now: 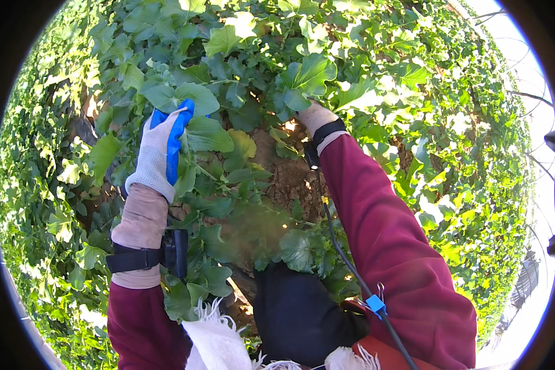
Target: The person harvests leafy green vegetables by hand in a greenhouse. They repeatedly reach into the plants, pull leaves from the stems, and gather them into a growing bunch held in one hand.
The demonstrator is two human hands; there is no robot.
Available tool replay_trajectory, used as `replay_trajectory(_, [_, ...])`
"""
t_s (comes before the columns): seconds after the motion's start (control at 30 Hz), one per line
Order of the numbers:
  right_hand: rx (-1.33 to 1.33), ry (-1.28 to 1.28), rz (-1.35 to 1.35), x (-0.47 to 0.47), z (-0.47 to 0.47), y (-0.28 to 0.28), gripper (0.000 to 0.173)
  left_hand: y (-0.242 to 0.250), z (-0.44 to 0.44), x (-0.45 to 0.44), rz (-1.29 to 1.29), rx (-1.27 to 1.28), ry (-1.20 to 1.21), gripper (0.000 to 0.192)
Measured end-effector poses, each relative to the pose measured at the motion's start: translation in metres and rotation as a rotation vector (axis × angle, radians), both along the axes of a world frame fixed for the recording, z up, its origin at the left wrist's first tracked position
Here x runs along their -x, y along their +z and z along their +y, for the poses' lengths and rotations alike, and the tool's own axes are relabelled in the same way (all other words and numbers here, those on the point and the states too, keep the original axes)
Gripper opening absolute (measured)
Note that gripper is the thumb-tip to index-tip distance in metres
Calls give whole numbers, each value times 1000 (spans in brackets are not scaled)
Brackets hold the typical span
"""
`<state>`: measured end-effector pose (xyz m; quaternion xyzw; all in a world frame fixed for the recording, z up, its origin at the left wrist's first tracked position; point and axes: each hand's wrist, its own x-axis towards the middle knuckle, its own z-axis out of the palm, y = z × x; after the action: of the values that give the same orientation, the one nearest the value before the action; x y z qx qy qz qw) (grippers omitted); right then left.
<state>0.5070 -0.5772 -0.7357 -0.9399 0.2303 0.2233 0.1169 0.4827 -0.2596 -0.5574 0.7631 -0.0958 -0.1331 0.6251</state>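
My left hand (164, 143), in a white knit glove with blue coating, is at a broad green leaf (185, 97) of a leafy plant, left of centre. Its fingers curl at the leaf's lower edge, and their tips are partly hidden, so a grip cannot be told. Another rounded leaf (208, 135) lies just right of the glove. My right hand (315, 115) reaches in under a large lobed leaf (307, 76); its fingers are hidden by the foliage. Whether it holds anything cannot be seen.
Dense leafy plants (444, 138) surround both arms. Brown soil (289, 182) shows between them. A black cable (337, 245) with a blue clip (376, 304) runs along my right sleeve. A white fringed cloth (217, 337) hangs at the bottom, beside a dark-clothed leg (300, 310).
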Motion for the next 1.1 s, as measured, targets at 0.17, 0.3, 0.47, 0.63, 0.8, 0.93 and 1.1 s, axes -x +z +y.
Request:
replay_trajectory(0.17, [-80, -152, -12, -47, -10, -57, 42, -1, 0, 6, 43, 107, 6, 31])
replay_trajectory(0.3, [-137, -198, 57, -47, -5, -60, 42, -1, 3, 8, 64, 81, 23, 31])
replay_trajectory(0.47, [62, 236, 149, 27, 2, -9, 35, 3, 1, 11, 175, 222, 35, 32])
replay_trajectory(0.63, [138, 389, 143, 36, 36, 26, 30, 7, -3, 17, 191, 147, 55, 34])
replay_trajectory(0.8, [128, 430, 88, 28, 46, 19, 29, 8, -2, 17, 270, 121, 82, 35])
replay_trajectory(0.93, [-65, 103, -27, 21, 40, -1, 35, 7, -1, 17, 335, 127, 93, 35])
replay_trajectory(1.1, [-103, 256, -233, 19, 26, -18, 40, 8, -4, 21, 253, 116, 110, 32])
